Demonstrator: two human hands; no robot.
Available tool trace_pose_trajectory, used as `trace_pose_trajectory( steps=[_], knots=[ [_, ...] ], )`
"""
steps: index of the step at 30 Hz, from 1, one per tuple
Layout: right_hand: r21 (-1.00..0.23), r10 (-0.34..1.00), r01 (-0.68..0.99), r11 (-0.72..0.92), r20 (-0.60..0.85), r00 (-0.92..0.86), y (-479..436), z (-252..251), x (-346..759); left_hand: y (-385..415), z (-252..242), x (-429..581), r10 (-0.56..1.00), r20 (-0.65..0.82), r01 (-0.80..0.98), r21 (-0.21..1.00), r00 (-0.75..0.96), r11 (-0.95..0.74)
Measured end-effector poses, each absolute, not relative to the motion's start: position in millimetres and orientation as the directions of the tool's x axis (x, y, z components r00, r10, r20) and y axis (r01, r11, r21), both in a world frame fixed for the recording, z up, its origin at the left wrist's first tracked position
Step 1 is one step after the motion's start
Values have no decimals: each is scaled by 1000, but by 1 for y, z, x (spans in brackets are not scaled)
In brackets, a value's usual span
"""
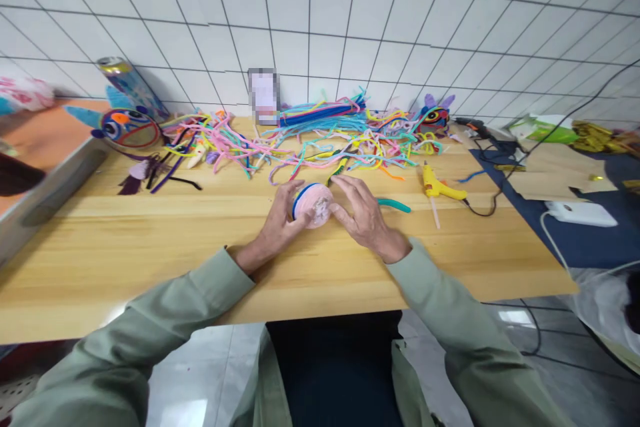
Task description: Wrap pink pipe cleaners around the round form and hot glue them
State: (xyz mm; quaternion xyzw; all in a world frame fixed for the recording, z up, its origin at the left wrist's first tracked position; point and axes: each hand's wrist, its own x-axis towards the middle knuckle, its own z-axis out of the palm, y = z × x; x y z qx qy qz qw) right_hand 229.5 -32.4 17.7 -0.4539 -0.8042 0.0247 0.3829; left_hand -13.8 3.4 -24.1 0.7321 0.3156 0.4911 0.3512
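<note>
My left hand (281, 217) grips a round pink fuzzy piece (317, 203) just above the table, thumb across its face and fingers behind. Blue and yellow bands run along its left edge, and whitish material shows near its lower middle. On the other side my right hand (367, 217) has its fingers stretched out and apart, with the thumb tip at the piece's right edge; whether it touches I cannot tell. A curved teal handle (394, 204) pokes out beyond the right hand, the rest of that tool being hidden. Behind the fingers lies a dark and yellow strip (338, 172).
Loose colourful pipe cleaners (240, 140) spread along the back, below a bundle (325, 112) and a propped phone (264, 97). Right stands a yellow glue gun (440, 185) with its cord. Fuzzy animal faces sit left (127, 125) and right (434, 118); a can (133, 87) leans left.
</note>
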Motion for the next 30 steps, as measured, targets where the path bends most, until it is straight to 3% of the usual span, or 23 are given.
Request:
trace_pose_trajectory(
  steps=[5,9,13,16,18,24,30],
  knots=[
    [-365,689,715,596,689,-224,-30,34,246,4,-19,-13,812,491,213,797,315,-564],
    [-328,666,811,484,739,-99,-35,54,307,3,-17,-14,821,479,196,813,312,-548],
    [-435,747,895,100,627,221,-32,68,404,8,-14,-7,825,465,179,826,322,-535],
    [-531,642,807,-260,529,554,-28,62,460,9,-13,0,814,486,185,810,320,-556],
    [-525,637,802,-286,521,569,-25,52,480,8,-13,1,784,527,188,777,328,-601],
    [-491,794,844,-217,415,445,-22,31,494,6,-16,-9,716,604,275,664,350,-695],
    [-539,742,770,-343,346,573,-27,30,485,9,-18,-11,712,598,280,659,369,-698]
  ],
)
